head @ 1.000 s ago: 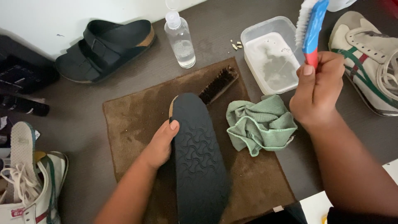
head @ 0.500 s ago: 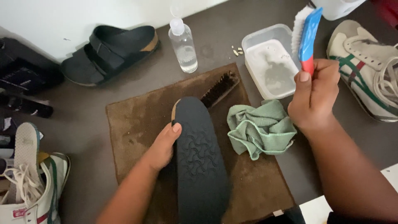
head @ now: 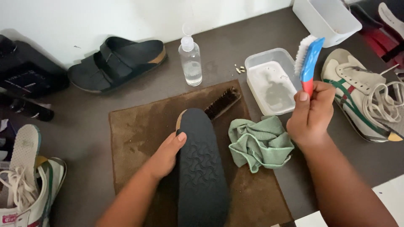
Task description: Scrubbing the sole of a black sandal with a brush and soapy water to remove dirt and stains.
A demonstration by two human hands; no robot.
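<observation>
My left hand (head: 165,156) grips the side of a black sandal (head: 201,168) turned sole up on a brown towel (head: 134,130). The patterned sole faces me. My right hand (head: 310,114) holds a blue and red brush (head: 309,64) with white bristles upright, above the right edge of a clear tub of cloudy water (head: 271,82). A crumpled green cloth (head: 259,143) lies on the towel between my hands. A dark-bristled wooden brush (head: 222,102) lies just beyond the sandal's toe.
A second black sandal (head: 115,63) and a clear spray bottle (head: 190,62) sit by the white wall. A white sneaker with green stripes (head: 362,96) lies at the right, another sneaker (head: 25,185) at the left. A white bin (head: 326,19) stands at the back right.
The view has tilted up, so everything sits lower in frame and the white bin now shows. My right hand with the brush has come down slightly beside the tub. My left hand stays on the sandal.
</observation>
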